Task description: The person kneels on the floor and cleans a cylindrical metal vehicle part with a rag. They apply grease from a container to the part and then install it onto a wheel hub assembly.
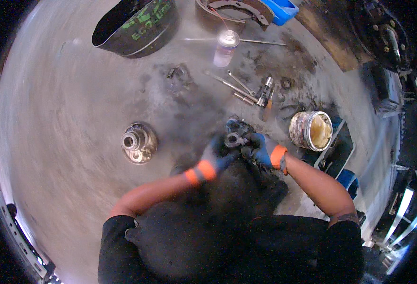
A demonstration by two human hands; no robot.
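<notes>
Both my hands wear blue-grey work gloves with orange cuffs and meet in front of my body. My left hand is closed on the left side of a grimy metal part with a round ring end, its open hole facing up. From the other side my right hand grips the same part, fingers curled against it. The part's lower portion is hidden by the gloves and shadow. Just beyond it lies a dark, bluish crumpled rag.
An open grease tub lies at right. Ahead are a ratchet, wrenches and a spray can. A metal hub-like part rests at left. Farther off are a black bucket, curved brake shoes and a blue container.
</notes>
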